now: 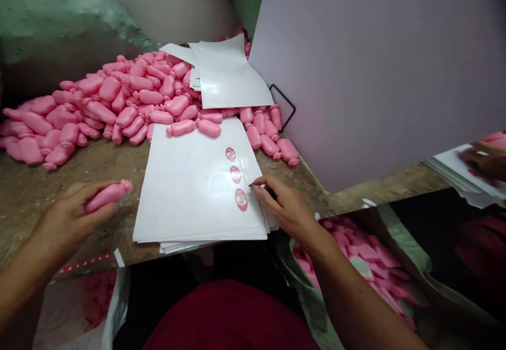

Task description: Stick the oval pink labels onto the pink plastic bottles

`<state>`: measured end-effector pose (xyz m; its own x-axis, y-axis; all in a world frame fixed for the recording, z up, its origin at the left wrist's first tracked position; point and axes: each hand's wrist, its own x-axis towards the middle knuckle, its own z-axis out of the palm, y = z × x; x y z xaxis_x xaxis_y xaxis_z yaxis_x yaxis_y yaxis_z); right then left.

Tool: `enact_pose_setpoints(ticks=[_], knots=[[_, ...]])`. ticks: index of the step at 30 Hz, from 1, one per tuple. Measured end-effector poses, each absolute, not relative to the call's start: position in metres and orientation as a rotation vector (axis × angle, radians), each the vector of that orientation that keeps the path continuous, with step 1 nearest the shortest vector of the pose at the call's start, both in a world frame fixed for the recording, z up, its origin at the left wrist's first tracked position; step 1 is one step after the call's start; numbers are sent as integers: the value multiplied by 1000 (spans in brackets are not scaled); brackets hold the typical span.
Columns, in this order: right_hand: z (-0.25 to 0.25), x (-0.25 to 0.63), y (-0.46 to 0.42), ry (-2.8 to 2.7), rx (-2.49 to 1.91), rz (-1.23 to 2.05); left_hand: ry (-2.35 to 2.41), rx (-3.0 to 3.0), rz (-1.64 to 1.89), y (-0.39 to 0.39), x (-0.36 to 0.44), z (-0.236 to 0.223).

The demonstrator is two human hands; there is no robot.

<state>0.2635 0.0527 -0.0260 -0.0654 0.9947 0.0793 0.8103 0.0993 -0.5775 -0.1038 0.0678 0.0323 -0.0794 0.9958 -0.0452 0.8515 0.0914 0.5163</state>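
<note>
From where I stand, the stack of white label sheets (185, 192) anchors everything. Over its right edge the right hand (284, 202) pinches a small dark pointed tool (252, 185) between thumb and forefinger; a pick or blade, perhaps, but the tip is too tiny for me to be sure. To work neatly here, I'd keep that point nearly flat, slip it just under a sticker's rim and lift slowly so the oval doesn't crease, with skin kept off the sticky side. The three oval stickers (235, 174) run in a line near the stack's right side, just left of the right fingertips, and the lowest sits close by the tool. Left of the stack, apart from the paper, the left hand (73, 215) grips a pink bottle (105, 198) between thumb and fingers, knobbed end towards the sheets; steady is best. Two more bottles (208, 128) lie on the stack's far edge, with a pile of bottles (110, 89) heaped beyond.
</note>
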Motion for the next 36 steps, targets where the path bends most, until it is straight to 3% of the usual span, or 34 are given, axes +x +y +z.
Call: enact_pose_setpoints(ticks=[4,10,19,36], knots=[[-29,265,61,-2015,-1735,460,1465,1762,659,59,-27,36],[-31,261,62,-2112,-1731,358,1053,2244,404,67,56,-11],[-35,256,57,-2134,-1758,213,956,2463,117,78,60,-9],[-33,253,59,-2168,-1771,226,962,2405,126,78,59,-15]])
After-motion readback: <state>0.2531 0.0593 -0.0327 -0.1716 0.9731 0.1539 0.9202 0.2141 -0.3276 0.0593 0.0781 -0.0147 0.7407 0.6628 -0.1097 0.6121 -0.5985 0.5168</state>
